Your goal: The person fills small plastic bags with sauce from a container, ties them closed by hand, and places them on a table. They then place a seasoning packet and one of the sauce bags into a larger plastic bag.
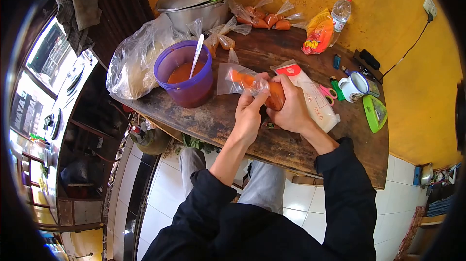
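A small clear plastic bag of orange sauce (277, 97) is held between my two hands above the wooden table. My left hand (251, 110) pinches its gathered neck, and the loose top of the bag spreads out to the left. My right hand (290, 108) is wrapped round the filled, bulging part. Left of my hands stands a purple tub (189, 93) with orange sauce (180, 73) inside and a white spoon (197, 55) leaning in it. Just right of my right hand lies a pack of clear plastic bags (315, 101) with a red label.
Filled sauce bags (264, 20) lie along the wall beside a lidded pot (196, 8). A large plastic bag (133, 69) sits at the left edge. Rightward are a bottle (341, 13), pink scissors (330, 95), a white mug (353, 88) and a green container (374, 114).
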{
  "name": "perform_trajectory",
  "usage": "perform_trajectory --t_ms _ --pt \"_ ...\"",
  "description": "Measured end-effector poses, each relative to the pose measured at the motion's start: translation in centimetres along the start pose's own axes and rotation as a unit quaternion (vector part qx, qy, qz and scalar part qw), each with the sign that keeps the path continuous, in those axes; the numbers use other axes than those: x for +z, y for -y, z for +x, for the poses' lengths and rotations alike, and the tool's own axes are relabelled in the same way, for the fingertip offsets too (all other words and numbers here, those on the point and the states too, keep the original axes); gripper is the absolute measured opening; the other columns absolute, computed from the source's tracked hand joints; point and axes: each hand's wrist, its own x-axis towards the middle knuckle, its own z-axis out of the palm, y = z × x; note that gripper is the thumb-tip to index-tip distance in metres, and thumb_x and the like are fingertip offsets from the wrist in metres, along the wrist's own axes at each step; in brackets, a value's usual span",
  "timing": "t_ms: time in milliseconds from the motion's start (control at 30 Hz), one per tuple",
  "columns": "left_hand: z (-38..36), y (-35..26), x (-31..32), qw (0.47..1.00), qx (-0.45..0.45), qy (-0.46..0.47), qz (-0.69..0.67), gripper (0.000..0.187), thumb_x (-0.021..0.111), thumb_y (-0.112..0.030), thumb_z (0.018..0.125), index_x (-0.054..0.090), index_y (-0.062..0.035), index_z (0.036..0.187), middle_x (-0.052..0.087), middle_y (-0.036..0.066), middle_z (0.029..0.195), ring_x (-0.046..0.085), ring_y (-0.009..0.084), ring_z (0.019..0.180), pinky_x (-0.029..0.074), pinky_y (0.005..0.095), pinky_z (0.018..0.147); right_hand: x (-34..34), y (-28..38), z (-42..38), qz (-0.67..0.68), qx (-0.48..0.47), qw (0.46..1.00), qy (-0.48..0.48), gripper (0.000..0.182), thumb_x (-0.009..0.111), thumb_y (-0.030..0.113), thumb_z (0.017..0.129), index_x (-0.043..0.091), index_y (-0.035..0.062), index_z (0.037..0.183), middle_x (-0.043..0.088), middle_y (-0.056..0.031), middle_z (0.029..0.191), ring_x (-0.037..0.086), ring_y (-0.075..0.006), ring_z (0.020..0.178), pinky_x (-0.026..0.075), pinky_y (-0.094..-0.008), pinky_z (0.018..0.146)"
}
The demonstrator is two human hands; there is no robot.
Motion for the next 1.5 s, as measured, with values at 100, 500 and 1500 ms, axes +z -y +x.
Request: perform_trajectory --t_ms 100,500,1500 --pt "0.2 0.4 -0.2 0.999 -0.008 0.008 -0.052 0.034 0.047 -0.011 0.089 0.043 -0.0016 0.121 0.048 0.008 0.119 0.041 0.0153 0.113 0.028 0.0293 0.098 0.0 0.0 0.2 -0.007 -0.004 1.000 -0.004 0.040 0.062 -0.004 0.056 0.045 0.0020 0.092 0.059 -0.0125 0.076 0.060 -0.0216 0.069 0.046 -0.0305 0.063" --pt "0.2 1.1 0.2 0.996 -0.038 -0.045 -0.061 0.029 0.050 -0.015 0.089 0.050 -0.0029 0.115 0.056 0.005 0.108 0.052 0.0113 0.098 0.040 0.0243 0.085 0.1 -0.1 0.1 -0.026 0.033 0.999 0.005 0.035 0.061 -0.003 0.059 0.046 0.0010 0.090 0.058 -0.0133 0.073 0.060 -0.0232 0.068 0.045 -0.0308 0.060" --pt "-4.5 -5.6 -1.2 0.998 0.017 -0.049 -0.038 0.036 0.040 -0.021 0.088 0.050 0.0012 0.115 0.053 0.013 0.118 0.051 0.0190 0.103 0.038 0.0303 0.084 1.8 -3.5 0.5 -0.006 0.029 0.998 0.062 0.050 0.059 0.010 0.080 0.037 0.0002 0.123 0.048 -0.0151 0.116 0.047 -0.0234 0.109 0.034 -0.0315 0.094"
